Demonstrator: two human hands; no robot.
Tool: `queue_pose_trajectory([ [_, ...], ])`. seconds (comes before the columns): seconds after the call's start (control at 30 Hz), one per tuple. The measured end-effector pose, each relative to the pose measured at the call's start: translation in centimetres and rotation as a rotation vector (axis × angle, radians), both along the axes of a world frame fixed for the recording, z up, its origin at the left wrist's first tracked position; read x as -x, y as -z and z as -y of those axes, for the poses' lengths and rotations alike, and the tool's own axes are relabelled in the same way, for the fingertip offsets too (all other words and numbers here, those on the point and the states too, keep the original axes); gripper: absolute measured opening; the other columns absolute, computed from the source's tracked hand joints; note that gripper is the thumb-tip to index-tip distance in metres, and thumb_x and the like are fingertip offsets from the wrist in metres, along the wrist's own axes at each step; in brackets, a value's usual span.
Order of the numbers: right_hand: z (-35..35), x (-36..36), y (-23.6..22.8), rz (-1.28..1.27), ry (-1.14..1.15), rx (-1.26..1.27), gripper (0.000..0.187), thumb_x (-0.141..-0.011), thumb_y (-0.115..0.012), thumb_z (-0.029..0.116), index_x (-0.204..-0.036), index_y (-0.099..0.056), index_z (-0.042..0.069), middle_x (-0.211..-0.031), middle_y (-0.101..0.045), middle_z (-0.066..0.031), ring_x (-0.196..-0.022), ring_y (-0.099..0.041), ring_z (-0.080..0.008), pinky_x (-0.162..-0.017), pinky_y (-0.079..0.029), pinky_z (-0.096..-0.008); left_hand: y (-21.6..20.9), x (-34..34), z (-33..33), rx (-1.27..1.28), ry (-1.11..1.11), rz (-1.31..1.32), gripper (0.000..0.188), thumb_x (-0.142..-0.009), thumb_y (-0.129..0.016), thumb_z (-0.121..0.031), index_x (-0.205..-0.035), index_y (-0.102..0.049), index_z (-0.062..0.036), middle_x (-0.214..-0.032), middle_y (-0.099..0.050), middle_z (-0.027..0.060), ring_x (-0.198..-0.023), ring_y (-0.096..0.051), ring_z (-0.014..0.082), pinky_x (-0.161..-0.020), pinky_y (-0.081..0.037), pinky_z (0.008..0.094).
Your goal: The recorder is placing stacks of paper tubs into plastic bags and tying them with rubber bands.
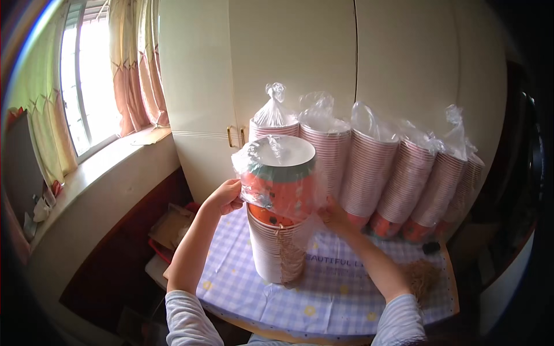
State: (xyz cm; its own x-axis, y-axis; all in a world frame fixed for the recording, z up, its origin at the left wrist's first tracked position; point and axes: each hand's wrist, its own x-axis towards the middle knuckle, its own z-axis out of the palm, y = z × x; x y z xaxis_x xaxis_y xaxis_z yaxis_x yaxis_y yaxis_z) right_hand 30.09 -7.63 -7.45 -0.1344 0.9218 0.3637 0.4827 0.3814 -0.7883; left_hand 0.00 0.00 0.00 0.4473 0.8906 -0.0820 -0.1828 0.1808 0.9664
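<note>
A tall stack of nested paper tubs [266, 254] stands upright on the table before me. The top tub [277, 205] is upside down, orange with a green band and a pale base facing up. A clear plastic bag [258, 183] covers the upper part of the stack. At the left side, my left hand [227, 197] is closed on the bag's edge. My right hand [333, 213] grips the bag on the other side, its fingers partly hidden by shine and plastic. Some brown twine [287, 251] hangs down the stack's front.
Several bagged tub stacks [372, 173] line the back of the table, close to a pale cabinet [300, 52]. A checked purple tablecloth [231, 282] covers the table. Loose twine [420, 277] lies at the right, near a small black object [430, 248]. A cardboard box [171, 225] sits at the left.
</note>
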Motion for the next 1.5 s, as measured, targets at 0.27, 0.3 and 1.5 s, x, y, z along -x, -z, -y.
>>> queue_pose_trajectory([
  [0.27,1.1,3.9,6.6,-0.491,0.101,-0.045,0.026,-0.090,-0.044,0.029,-0.089,-0.048,0.003,-0.073,-0.048,-0.0006,-0.065,-0.042,-0.0068,-0.058,-0.037,-0.0227,5.1,1.9,-0.2,0.054,-0.012,-0.031,0.020,-0.088,-0.047,-0.017,-0.102,-0.054,-0.0049,-0.088,-0.060,0.0042,-0.073,-0.059,0.0104,-0.060,-0.050,0.0244],
  [0.3,1.0,3.8,7.2,-0.506,0.119,-0.069,0.024,-0.090,-0.043,0.026,-0.088,-0.048,0.003,-0.074,-0.048,-0.0001,-0.066,-0.042,-0.0063,-0.059,-0.037,-0.0225,5.2,1.4,-0.1,-0.003,0.003,0.084,0.021,-0.088,-0.046,-0.017,-0.103,-0.053,-0.0049,-0.092,-0.060,0.0050,-0.079,-0.059,0.0120,-0.067,-0.050,0.0259],
  [1.5,6.9,3.4,19.8,0.518,0.302,0.187,0.018,-0.082,-0.045,0.021,-0.089,-0.054,0.008,-0.076,-0.060,-0.0160,-0.077,-0.058,-0.0340,-0.063,-0.044,-0.0473,24.8,0.3,7.0,0.006,-0.466,-0.272,0.011,-0.085,-0.048,-0.017,-0.085,-0.043,-0.0074,-0.055,-0.047,0.0032,-0.040,-0.041,0.0100,-0.035,-0.030,0.0244],
])
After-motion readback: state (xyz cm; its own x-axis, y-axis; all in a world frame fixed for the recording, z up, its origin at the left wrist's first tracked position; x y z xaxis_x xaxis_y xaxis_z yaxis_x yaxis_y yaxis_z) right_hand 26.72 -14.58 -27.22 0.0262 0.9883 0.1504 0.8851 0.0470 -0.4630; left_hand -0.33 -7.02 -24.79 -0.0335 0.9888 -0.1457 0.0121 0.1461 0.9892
